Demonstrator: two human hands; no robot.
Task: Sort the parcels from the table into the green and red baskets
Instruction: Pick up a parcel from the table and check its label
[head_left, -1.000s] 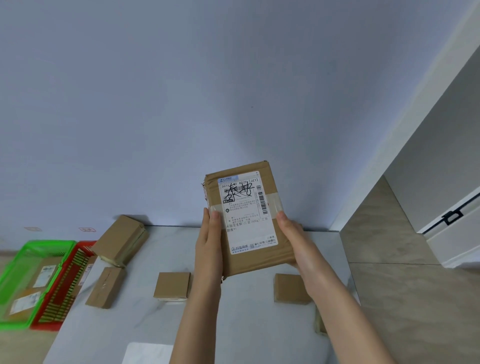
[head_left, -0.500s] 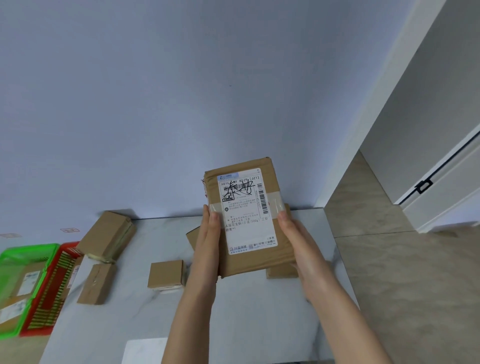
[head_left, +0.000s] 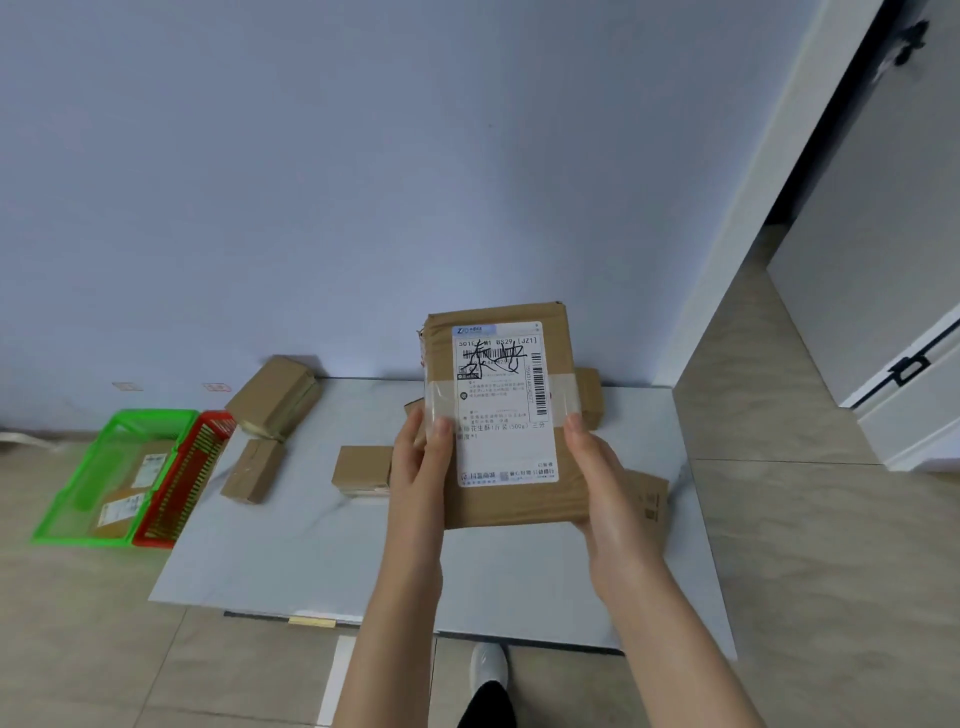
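So the parcel (head_left: 498, 415) in question is up off the bench (head_left: 311, 545), held upright over the middle of it. It's a flat brown cardboard one with a white shipping label facing the camera, black marker scribbled across the barcode and a band of clear tape around its middle. The left grip (head_left: 418, 467) clamps its left edge with the thumb on the front over the tape. The right grip (head_left: 602, 483) has the right edge the same way, thumb on the front, fingers behind out of sight.

Poking out behind it there's a boxy parcel (head_left: 589, 395) at the far right of the bench, and another flat parcel (head_left: 649, 501) shows just past the right wrist near the bench's right edge. A small square parcel (head_left: 361, 467) lies just left of the left grip. Further left there's a narrow taped parcel (head_left: 253, 470) and, at the back-left corner, a bigger parcel (head_left: 272, 397).

Baskets are down on the floor left of the bench, touching side by side. The green basket (head_left: 150, 413) is the outer one and has two brown parcels with white labels lying flat in it. The red basket (head_left: 182, 488) is right against the bench's left edge, but its slatted wall blocks the inside, so I can't tell what's in it.

A white shoe (head_left: 488, 667) shows at the bottom, on the tiled floor.
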